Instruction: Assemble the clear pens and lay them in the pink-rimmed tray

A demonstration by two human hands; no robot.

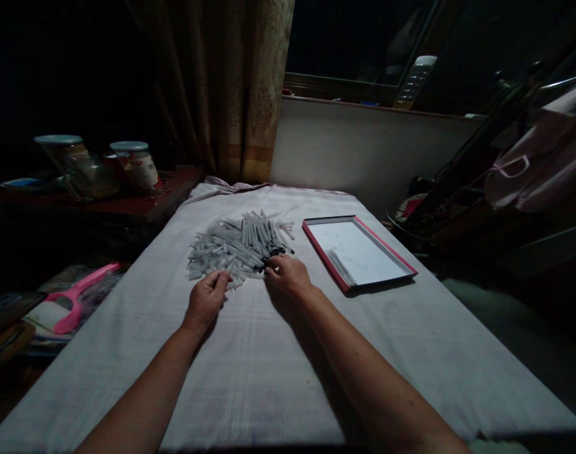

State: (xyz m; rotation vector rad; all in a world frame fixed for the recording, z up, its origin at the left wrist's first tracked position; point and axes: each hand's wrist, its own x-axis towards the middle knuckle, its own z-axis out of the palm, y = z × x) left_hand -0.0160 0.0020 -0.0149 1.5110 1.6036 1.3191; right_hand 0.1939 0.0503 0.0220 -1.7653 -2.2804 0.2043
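Note:
A heap of thin whitish sticks with dark tips (240,246) lies on a pale cloth (269,353) spread over the table. My left hand (207,297) rests at the heap's near edge, fingers curled and touching the sticks. My right hand (288,274) is at the heap's near right corner, its fingers bent down among the dark-tipped ends. What either hand grips is hidden in the dim light. To the right sits a shallow red-rimmed tray (325,251) with a white floor and a few sticks lying along its left side.
Two lidded jars (136,165) stand on a dark side shelf at the left. A pink-handled tool (77,296) lies lower left. A curtain (231,88) hangs behind. Dark clutter and pink cloth (534,170) fill the right side.

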